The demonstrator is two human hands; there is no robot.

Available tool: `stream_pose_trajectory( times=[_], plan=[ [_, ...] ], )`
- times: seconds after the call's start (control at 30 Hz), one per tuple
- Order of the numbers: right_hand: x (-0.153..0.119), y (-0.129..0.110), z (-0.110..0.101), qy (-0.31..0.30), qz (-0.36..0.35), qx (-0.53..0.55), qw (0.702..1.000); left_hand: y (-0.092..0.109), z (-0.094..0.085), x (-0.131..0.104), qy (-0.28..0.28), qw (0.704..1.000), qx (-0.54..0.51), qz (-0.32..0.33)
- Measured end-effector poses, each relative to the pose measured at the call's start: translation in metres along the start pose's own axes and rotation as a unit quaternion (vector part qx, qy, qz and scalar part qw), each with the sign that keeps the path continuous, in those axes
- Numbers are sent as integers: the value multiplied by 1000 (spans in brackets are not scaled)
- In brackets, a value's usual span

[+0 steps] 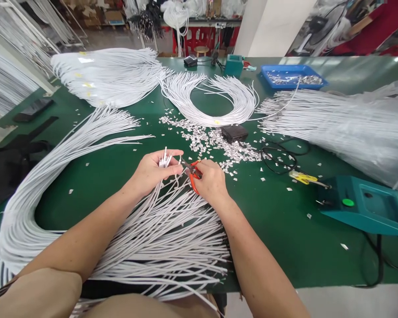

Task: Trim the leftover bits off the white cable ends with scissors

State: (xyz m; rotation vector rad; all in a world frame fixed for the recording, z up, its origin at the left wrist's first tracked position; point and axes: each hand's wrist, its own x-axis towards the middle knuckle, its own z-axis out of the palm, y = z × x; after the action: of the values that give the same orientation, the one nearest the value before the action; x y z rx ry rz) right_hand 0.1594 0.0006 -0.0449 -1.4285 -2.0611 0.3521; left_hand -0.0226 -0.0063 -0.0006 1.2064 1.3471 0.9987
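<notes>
Pinching thin white cables (165, 160), left hand (149, 171) | clamped round orange-handled metal pliers (193, 182), right hand (212, 180)

Wears tan short-slv. top (129, 307), plain L slv. (49, 289), w/ bare forearms (86, 234) & fingers (173, 170).

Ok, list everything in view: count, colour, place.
Cables: many, white, throughout
Pliers: one, orange-handled, centre
Small bits: many, silvery, mid-table
Blocks: several, dark, scattered
Tray: one, blue, far right
Boxes: two, teal, right and far side
Tool: one, yellow, beside nearer box
Cords: several, black, mostly right
Table: one, green, beneath
Pillar: one, white, background
Seats: several, red, background
Person: one, red clothing, far right
Left hand: one, bare, on cables
Right hand: one, bare, on pliers
</notes>
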Motion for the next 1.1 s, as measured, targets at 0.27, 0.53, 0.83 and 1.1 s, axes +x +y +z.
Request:
stream_pose_trajectory(
  times=[0.27, 0.53, 0.83, 1.1],
  plan=[
    [-1, -1, -1, 2, -2, -5, 1000, -1, -1, -1, 1, 1000, -20, 12],
    [-1, 1, 0, 25, -22, -34, 999, 0, -2, -1, -10, 1000, -13, 16],
    [-2, 3, 2, 61, -42, -73, 995, 3, -1, -3, -30, 998, -45, -11],
    [0, 3, -11, 39, -44, -113, 992, 7, 1, -3, -26, 999, -26, -10]
  ],
)
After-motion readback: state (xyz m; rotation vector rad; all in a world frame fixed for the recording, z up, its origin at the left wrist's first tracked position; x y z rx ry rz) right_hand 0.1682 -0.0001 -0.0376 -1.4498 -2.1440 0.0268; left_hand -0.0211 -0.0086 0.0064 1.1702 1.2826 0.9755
